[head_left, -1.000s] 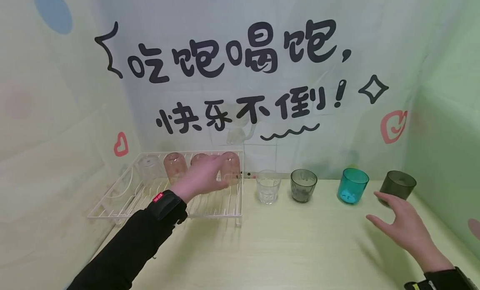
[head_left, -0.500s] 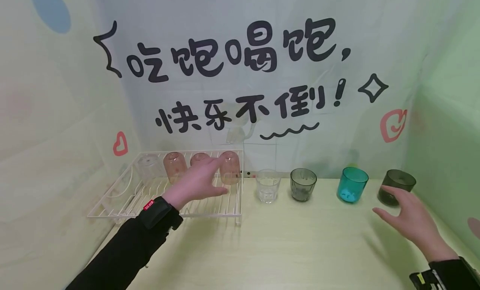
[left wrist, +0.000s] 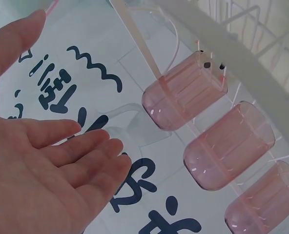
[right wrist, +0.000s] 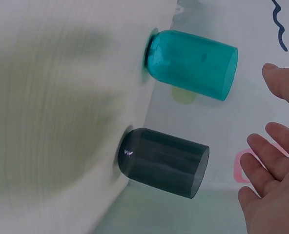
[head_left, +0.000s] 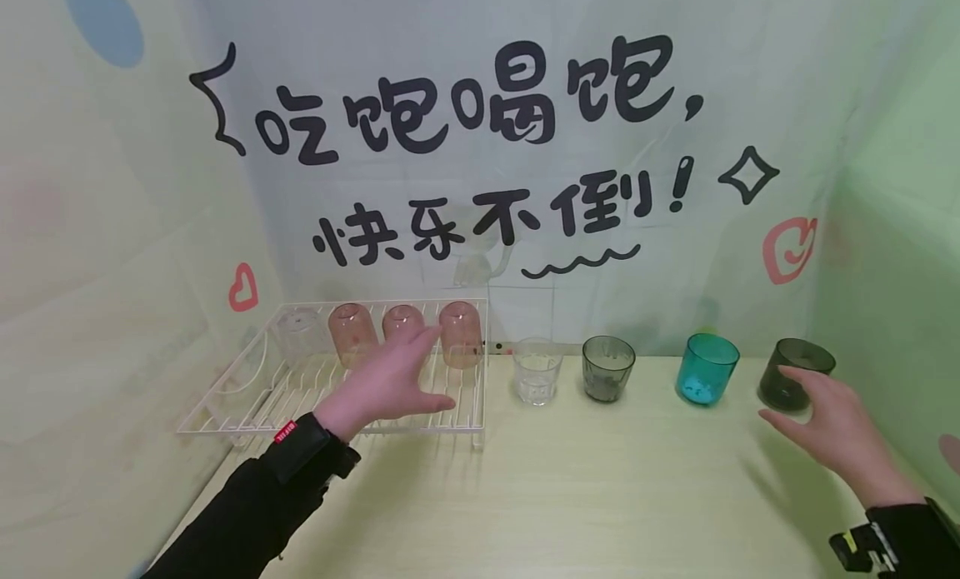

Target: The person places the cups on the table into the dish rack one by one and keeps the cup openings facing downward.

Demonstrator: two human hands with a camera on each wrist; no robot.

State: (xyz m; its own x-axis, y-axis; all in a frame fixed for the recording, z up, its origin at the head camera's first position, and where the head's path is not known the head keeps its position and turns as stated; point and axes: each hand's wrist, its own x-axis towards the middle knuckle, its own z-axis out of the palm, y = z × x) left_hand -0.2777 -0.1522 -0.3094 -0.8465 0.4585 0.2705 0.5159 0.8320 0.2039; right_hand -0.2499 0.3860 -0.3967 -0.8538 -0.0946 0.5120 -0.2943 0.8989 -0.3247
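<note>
My left hand (head_left: 382, 383) hovers over the front of the white wire dish rack (head_left: 442, 432), thumb spread from nearly straight fingers, holding nothing. Behind it, three pink glasses stand upside down in a row: a right one (head_left: 461, 336), a middle one (head_left: 405, 321) and a left one (head_left: 351, 333). In the left wrist view the palm (left wrist: 42, 170) is bare, apart from the pink glasses. At the right, my right hand (head_left: 836, 425) hangs in the air, thumb and fingers apart, just in front of an upright dark grey glass (head_left: 783, 387). A teal glass (right wrist: 193, 63) stands left of it.
A clear glass (head_left: 300, 336) sits at the rack's back left corner. Between rack and teal glass, a clear tumbler (head_left: 537, 375) and a grey-green glass (head_left: 607, 369) stand on the pale wooden table (head_left: 570, 496). Cloth walls with printed writing enclose the back and sides.
My left hand has drawn back, down and left, away from the right pink glass, which stays in the rack. My right hand has shifted a little to the right and up.
</note>
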